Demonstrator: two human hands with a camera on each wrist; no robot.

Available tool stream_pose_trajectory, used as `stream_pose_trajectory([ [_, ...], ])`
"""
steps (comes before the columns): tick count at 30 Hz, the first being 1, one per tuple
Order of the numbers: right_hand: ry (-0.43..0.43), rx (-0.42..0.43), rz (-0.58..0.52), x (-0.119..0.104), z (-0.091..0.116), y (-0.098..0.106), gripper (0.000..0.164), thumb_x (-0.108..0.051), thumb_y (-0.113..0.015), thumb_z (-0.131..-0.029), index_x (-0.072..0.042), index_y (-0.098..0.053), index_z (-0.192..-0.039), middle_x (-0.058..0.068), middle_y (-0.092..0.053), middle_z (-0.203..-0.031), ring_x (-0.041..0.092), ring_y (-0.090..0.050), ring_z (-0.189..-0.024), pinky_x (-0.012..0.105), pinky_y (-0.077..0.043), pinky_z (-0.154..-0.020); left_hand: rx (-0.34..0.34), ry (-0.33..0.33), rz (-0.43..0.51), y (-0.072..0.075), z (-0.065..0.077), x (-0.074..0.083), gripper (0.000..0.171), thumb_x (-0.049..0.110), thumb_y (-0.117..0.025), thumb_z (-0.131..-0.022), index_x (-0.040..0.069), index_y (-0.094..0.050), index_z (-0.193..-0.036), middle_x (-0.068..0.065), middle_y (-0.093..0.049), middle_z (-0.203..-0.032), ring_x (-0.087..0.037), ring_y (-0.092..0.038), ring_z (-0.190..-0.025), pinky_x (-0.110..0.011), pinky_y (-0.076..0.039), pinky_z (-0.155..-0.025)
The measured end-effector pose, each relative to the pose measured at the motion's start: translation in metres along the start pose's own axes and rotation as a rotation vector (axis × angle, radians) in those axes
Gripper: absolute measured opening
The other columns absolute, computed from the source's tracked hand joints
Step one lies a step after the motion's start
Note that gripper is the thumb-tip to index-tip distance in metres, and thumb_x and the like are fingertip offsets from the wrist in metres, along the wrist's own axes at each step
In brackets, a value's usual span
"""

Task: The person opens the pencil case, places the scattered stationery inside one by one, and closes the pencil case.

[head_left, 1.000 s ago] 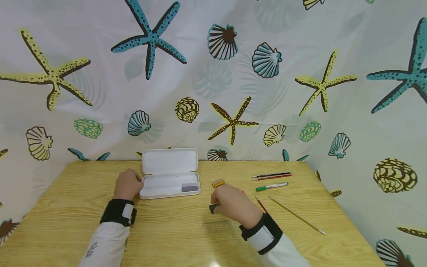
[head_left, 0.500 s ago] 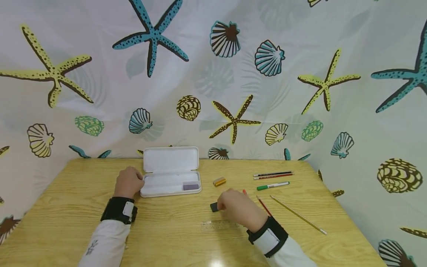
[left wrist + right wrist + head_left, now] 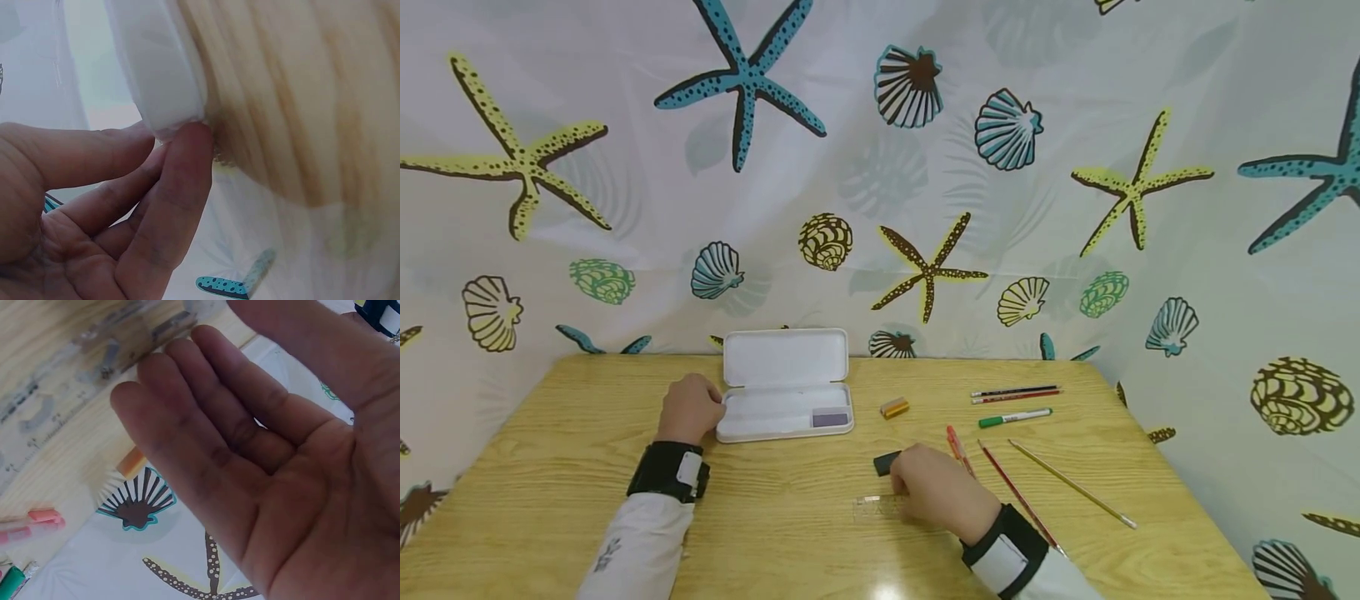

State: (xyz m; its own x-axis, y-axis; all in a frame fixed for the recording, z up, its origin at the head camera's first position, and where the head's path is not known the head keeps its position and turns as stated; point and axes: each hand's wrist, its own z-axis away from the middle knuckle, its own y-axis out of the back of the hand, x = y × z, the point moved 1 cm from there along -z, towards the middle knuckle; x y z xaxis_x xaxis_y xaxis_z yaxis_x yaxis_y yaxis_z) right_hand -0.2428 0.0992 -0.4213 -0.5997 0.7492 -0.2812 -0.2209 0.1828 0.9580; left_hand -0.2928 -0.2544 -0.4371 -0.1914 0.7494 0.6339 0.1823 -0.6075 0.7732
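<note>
My left hand pinches the left edge of an open white pencil case between thumb and fingers. The left wrist view shows thumb and index finger on the case's white corner. My right hand is over the right end of a clear ruler, partly hiding it. In the right wrist view its fingers are gently bent with the thumb apart, and the ruler lies beyond the fingertips; contact cannot be told. A small black block lies just beyond the fingers in the head view.
A purple block is in the case. Right of the case lies a small orange block. Farther right are a red-orange pen, a red pencil, a yellow pencil, a green marker and two more pencils.
My right hand has left the small black block, which it held a second ago, and moved slightly right and nearer, over the ruler. My left hand has stayed at the case.
</note>
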Motion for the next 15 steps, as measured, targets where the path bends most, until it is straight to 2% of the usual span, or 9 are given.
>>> stream_pose_trajectory([
  [4,-0.014,-0.008,-0.002,0.0032,-0.0011,-0.0017,0.029,-0.008,-0.095,-0.067,-0.012,-0.069,-0.079,-0.007,-0.058,-0.074,0.007,-0.049,-0.066,0.026,-0.045,-0.062,-0.003,0.005,-0.007,0.0001,0.0001,0.0006,0.013,0.001,-0.066,-0.085,-0.010,-0.070,-0.088,-0.020,-0.065,-0.077,-0.031,-0.061,-0.067,-0.037,-0.049,-0.057],
  [15,-0.040,-0.049,-0.037,0.0055,-0.0034,-0.0036,0.034,-0.009,-0.095,-0.068,-0.013,-0.066,-0.087,-0.005,-0.057,-0.077,0.007,-0.048,-0.066,0.026,-0.044,-0.061,-0.002,0.004,-0.009,0.0018,0.0016,0.0015,0.012,0.001,-0.066,-0.084,-0.010,-0.069,-0.088,-0.020,-0.065,-0.077,-0.032,-0.061,-0.068,-0.037,-0.049,-0.057],
])
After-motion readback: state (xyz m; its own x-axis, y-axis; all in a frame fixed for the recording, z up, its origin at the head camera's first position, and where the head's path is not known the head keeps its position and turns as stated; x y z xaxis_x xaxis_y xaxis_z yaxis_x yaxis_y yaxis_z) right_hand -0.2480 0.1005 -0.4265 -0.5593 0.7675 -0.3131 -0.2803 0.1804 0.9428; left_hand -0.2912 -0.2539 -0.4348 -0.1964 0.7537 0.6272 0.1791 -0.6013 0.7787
